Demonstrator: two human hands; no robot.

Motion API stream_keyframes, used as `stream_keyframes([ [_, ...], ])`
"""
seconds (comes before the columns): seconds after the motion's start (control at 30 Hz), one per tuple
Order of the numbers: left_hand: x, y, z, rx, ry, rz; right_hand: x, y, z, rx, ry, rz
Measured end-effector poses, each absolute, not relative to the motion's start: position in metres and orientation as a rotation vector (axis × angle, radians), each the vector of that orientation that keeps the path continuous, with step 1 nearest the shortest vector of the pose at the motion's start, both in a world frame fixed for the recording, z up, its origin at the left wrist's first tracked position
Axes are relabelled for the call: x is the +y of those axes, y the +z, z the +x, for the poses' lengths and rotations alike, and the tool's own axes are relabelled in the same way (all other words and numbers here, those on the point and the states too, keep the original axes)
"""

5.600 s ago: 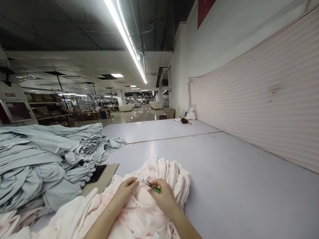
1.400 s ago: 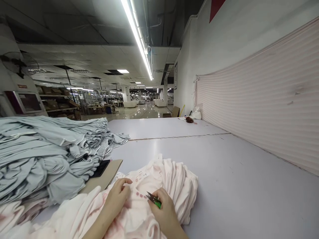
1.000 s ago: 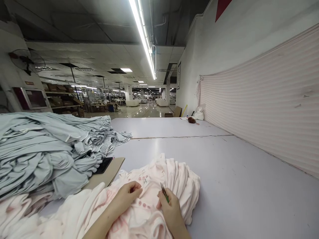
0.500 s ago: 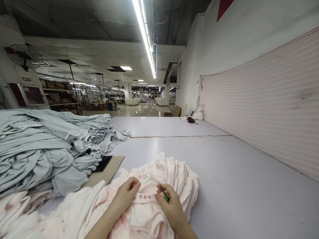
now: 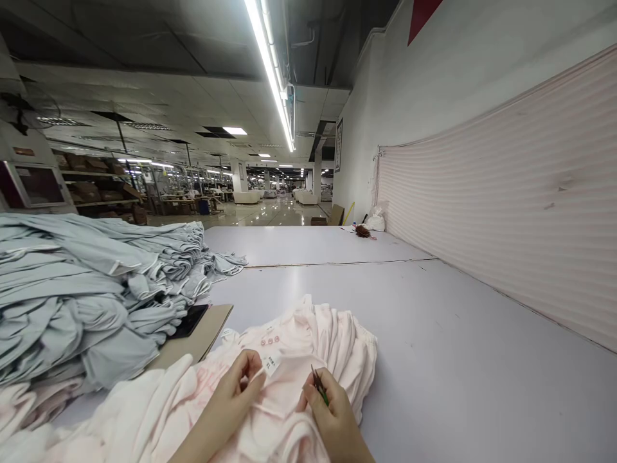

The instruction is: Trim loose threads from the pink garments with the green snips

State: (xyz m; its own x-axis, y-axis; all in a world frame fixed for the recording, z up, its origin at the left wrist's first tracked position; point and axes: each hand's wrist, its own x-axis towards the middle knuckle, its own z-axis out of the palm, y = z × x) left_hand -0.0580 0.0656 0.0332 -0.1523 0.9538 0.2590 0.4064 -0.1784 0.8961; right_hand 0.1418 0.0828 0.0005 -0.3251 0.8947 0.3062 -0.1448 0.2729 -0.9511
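Observation:
A pale pink knit garment (image 5: 337, 341) lies bunched in front of me, with several small pink buttons (image 5: 270, 341) and a white sewn label (image 5: 272, 364) showing on it. My left hand (image 5: 236, 399) pinches a fold of this fabric just below the label. My right hand (image 5: 335, 411) grips green-handled thread snips (image 5: 319, 386), whose metal blades point up and rest close to the fabric. More of the same pink fabric (image 5: 144, 411) spreads toward the lower left.
A tall heap of grey-green garments (image 5: 72, 302) sits left, beside a cardboard sheet (image 5: 202, 328) with a black phone (image 5: 190, 320) on it. The long pale cutting table (image 5: 434, 321) runs ahead, along a wall hung with pink striped fabric (image 5: 496, 186).
My left hand has folded the fabric over, so the label now faces up beside it and the buttons sit higher. The snips have tilted more upright. The view has shifted slightly.

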Motion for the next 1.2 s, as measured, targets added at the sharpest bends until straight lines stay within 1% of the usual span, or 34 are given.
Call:
stream_keyframes([
  [0.17, 0.054, 0.027, -0.056, 1.585, 1.107, 1.921, 0.079, -0.001, 0.146, -1.527, 1.238, -0.808],
  [0.3, 0.047, 0.018, -0.059, 1.628, 0.972, 2.121, 0.075, -0.005, 0.154, -1.654, 1.053, -0.929],
  [0.47, 0.045, 0.017, -0.056, 1.664, 0.902, 2.137, 0.065, -0.007, 0.168, -1.945, 0.822, -1.025],
  [0.63, 0.041, 0.025, -0.05, 1.673, 0.943, 2.029, 0.06, 0.006, 0.165, -2.182, 0.655, -1.091],
  [0.87, 0.044, 0.013, -0.063, 1.595, 0.794, 2.042, 0.064, 0.023, 0.158, -2.203, 0.732, -0.975],
  [1.2, 0.036, 0.024, -0.046, 1.677, 0.906, 1.988, 0.065, 0.018, 0.148, -2.286, 0.634, -1.045],
])
